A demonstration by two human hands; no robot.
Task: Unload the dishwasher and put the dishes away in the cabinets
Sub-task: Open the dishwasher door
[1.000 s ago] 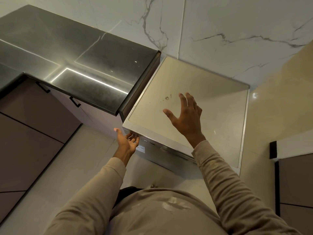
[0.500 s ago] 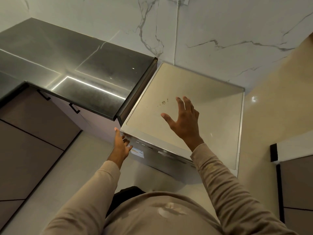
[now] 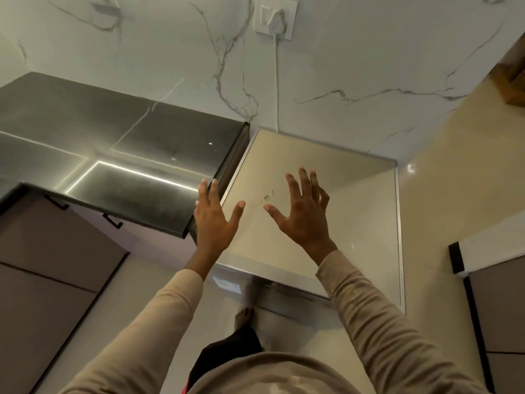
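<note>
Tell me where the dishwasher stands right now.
In the head view the dishwasher stands centre-right, against the marble wall below the plugged socket, its left side beside the dark countertop.

The floor (image 3: 136, 302), pale and glossy, carries the dishwasher (image 3: 355, 217), which stands against the marble wall (image 3: 341, 66). A bare foot (image 3: 244, 317) stands on the floor just in front of the dishwasher. The dishwasher's flat beige top bears a small dark mark (image 3: 267, 198) near its middle. Just beside the dishwasher, on its left, runs a dark polished counter (image 3: 113, 132) whose surface shows a bright strip of reflected light. Brown cabinets (image 3: 51, 251) stand on the floor under the counter, left of the dishwasher.
</note>
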